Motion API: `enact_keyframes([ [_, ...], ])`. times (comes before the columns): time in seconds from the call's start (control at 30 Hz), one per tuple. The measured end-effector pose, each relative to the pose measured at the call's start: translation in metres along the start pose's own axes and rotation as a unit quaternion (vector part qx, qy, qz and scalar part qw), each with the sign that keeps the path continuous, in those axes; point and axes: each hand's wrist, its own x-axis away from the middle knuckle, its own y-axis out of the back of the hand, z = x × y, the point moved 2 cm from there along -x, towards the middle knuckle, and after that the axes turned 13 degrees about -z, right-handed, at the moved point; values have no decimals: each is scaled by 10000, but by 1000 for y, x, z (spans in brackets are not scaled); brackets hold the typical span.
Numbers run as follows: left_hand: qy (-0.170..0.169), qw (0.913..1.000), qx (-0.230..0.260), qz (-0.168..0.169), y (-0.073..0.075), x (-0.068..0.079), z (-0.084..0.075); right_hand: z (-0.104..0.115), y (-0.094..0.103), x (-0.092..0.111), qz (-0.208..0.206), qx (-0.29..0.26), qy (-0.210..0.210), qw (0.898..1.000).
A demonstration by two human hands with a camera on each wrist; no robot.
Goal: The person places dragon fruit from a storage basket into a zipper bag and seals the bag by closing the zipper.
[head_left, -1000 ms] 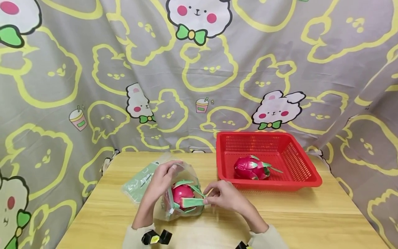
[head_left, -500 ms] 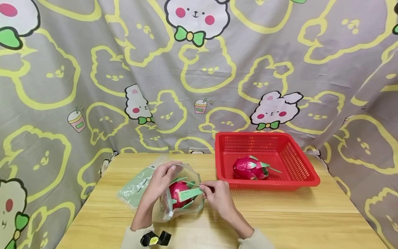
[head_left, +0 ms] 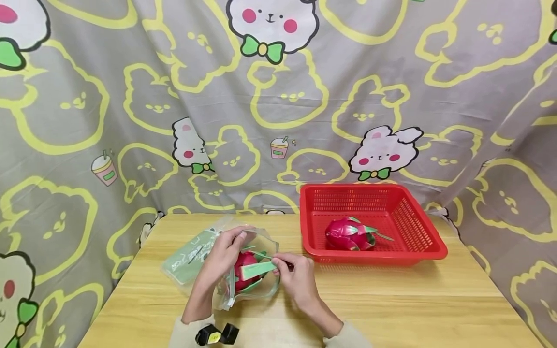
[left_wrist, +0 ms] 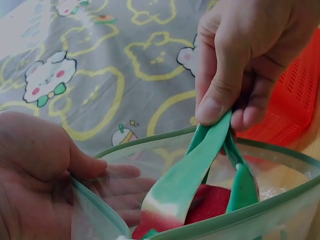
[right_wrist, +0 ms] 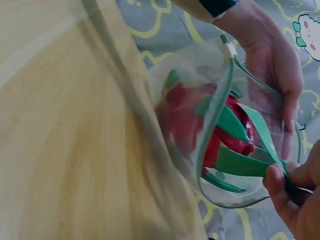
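Observation:
A clear zip bag (head_left: 270,240) with a green-edged mouth stands open on the table, tilted toward the right. Inside it lies a red dragon fruit (right_wrist: 187,120) with long green leaf scales. My right hand (head_left: 298,280) pinches the tips of these leaves (left_wrist: 187,172) between thumb and fingers, right at the mouth of the bag. On the bag's other side my left hand (head_left: 227,249) holds the rim, its thumb over the edge and its fingers seen through the film. A white zip slider (right_wrist: 231,49) sits at one end of the mouth.
At the back right stands a red perforated basket (head_left: 374,254) with another dragon fruit (head_left: 348,234) in it. A flat green-and-clear plastic bag (head_left: 188,258) lies left of my left hand. A patterned curtain (head_left: 278,116) hangs behind the wooden table (head_left: 391,304).
My right hand has moved left and slightly up, bringing the leaf tips toward the bag's mouth. The dragon fruit has shifted left, deeper in the bag. My left hand has stayed on the rim.

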Motion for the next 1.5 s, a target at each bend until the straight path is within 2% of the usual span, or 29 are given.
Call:
enact_keyframes([
  [0.2,129,9998,178,22,-1,1,0,-3,-9,7,-30,-190,-31,9998],
  [0.4,132,9999,33,-37,-2,1,1,-7,-8,4,309,-254,-144,9991],
  [0.53,192,9995,257,5,-1,-1,4,-9,-2,-4,753,242,-141,9968],
  [0.67,292,9983,510,20,1,0,5,-10,6,-12,1248,705,-7,9897],
  [0.87,297,9970,704,74,4,-1,5,-12,16,-19,1857,173,-623,9805],
  [1.03,260,9971,707,119,5,-2,3,-16,22,-21,2008,328,-1109,9728],
  [1.1,244,9972,688,138,5,-2,3,-19,22,-20,2142,486,-1142,9689],
  [1.3,284,9967,728,195,5,-3,2,-31,16,-12,2436,921,-791,9623],
  [1.5,187,9981,563,185,6,0,0,-41,7,-5,2471,420,-1102,9618],
])
